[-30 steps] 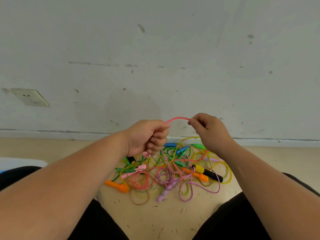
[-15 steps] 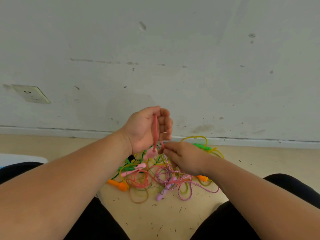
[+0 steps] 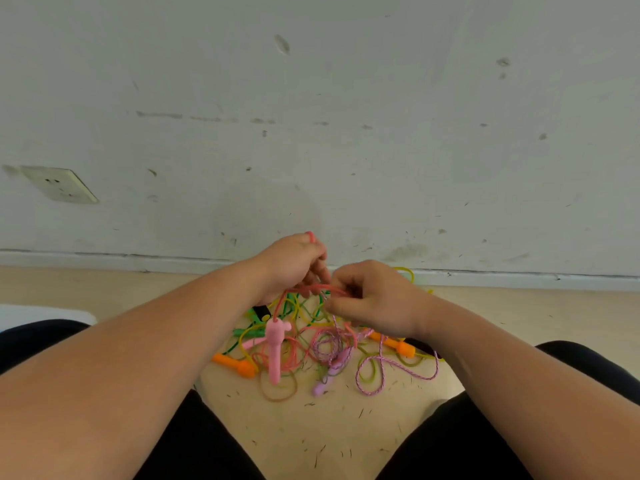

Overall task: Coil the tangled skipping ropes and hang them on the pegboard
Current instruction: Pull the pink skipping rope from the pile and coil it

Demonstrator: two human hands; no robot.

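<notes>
A tangle of skipping ropes in pink, green, yellow, orange and purple lies on the floor between my legs. My left hand grips a pink rope, whose loop shows above my fingers. A pink handle dangles below that hand on the cord. My right hand pinches the same pink rope just right of the left hand, fingers curled. No pegboard is in view.
A white wall with a socket stands right behind the pile. An orange handle lies at the pile's left and another orange handle at its right. My dark trouser legs flank the tan floor. A pale mat edge is at far left.
My left hand has turned its back to me and closed on the pink rope. My right hand has risen from the pile to beside it, and the pink handle now hangs lower.
</notes>
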